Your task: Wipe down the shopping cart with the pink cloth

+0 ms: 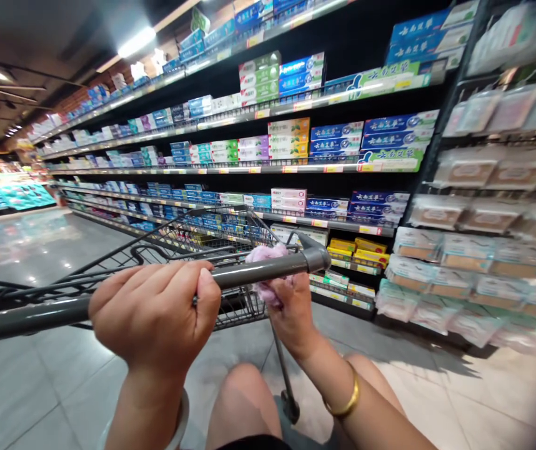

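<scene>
My left hand [153, 306] is closed around the grey handle bar [258, 270] of a shopping cart, thumb over the front of the fist. To its right and lower, my right hand [296, 315] grips a fluffy pink cloth [270, 290]. The cloth shows both above and below the bar near its right end, bunched against it. Behind the bar stands the cart's dark wire basket [244, 312]; what it contains, if anything, I cannot make out. One cart wheel [290, 409] rests on the floor by my knees.
Long shelves [230, 169] of boxed goods run along the right side into the distance. At the far right hang packets [474, 219] on hooks, blurred. Grey tiled floor [19, 400] lies around the cart. A blue display [10, 197] stands far left.
</scene>
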Demonstrator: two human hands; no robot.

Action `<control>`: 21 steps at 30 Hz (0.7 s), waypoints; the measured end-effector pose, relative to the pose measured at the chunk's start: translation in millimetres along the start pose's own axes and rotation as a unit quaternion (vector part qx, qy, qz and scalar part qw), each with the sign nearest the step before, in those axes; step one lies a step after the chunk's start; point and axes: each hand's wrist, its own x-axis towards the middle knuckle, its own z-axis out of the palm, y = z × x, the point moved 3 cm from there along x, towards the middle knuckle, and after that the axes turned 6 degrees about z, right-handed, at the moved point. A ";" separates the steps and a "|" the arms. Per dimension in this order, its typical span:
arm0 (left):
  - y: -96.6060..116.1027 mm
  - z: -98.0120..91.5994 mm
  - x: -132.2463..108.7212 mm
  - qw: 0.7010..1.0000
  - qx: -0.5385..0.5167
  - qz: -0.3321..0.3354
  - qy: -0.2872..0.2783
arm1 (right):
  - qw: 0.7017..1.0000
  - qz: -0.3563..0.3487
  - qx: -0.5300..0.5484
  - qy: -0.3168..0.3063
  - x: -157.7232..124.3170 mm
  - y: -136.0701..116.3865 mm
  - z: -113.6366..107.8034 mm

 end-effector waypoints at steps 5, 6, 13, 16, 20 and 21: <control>1.0 0.0 0.3 1.000 -0.009 -0.001 -0.002 | 0.994 -0.090 -0.018 0.053 -5.2 -42.2 -29.6; 1.3 0.1 0.3 1.000 -0.010 -0.003 0.001 | 0.990 -0.125 -0.014 0.066 -5.6 -53.8 -38.0; 5.5 2.2 1.9 1.000 -0.004 -0.015 -0.018 | 0.976 -0.181 -0.065 0.106 7.4 -74.5 -44.4; 7.2 2.2 3.5 1.000 -0.011 -0.018 -0.020 | 0.980 -0.175 -0.082 0.058 12.2 -75.5 -41.2; 9.8 2.1 5.4 1.000 -0.010 -0.019 -0.022 | 0.974 -0.172 -0.106 0.104 21.3 -91.1 -49.6; 10.5 2.4 5.9 0.999 -0.009 -0.018 -0.025 | 0.973 -0.171 -0.114 0.104 23.2 -94.2 -49.9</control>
